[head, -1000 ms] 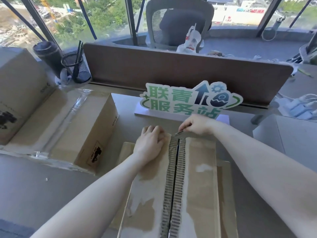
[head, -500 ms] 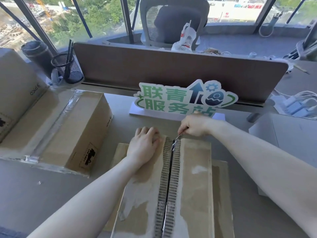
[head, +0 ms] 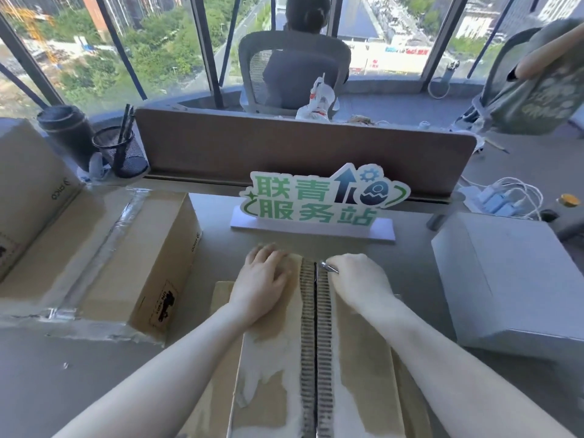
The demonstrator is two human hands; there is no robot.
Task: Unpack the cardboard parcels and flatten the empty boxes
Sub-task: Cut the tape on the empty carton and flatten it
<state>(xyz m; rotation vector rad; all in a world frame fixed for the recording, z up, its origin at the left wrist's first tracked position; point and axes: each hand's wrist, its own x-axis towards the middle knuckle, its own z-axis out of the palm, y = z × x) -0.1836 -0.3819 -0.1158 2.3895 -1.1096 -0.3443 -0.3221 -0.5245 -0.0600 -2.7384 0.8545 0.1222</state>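
**Blade at the far end of the seam**

The box (head: 316, 358) lies nearest, lengthwise under both forearms, its two top flaps meeting at a dark seam (head: 316, 343) edged by torn, ribbed strips. On the box, left of the seam, the left hand (head: 262, 282) lies flat with its fingers spread straight, pressing the flap down. Right of the seam, the right hand (head: 357, 279) is curled tight round a small blade (head: 328, 267), whose tip touches the seam's far end.

Half a second ago the blade dipped into the seam a little nearer the person; now it sits at the far edge and the right hand has turned lower over the flap, while the left hand has stayed pressing. The view has also lifted. That suggests the cut along the top is about finished, so the flaps should be ready to open; nothing is unpacked yet.

Left of the box a second parcel (head: 126, 257) lies still taped, with a third (head: 28, 191) beyond it. Right of the box stands a grey box (head: 505, 279). Beyond the box, the sign (head: 319, 197) stands before the divider (head: 300, 147).
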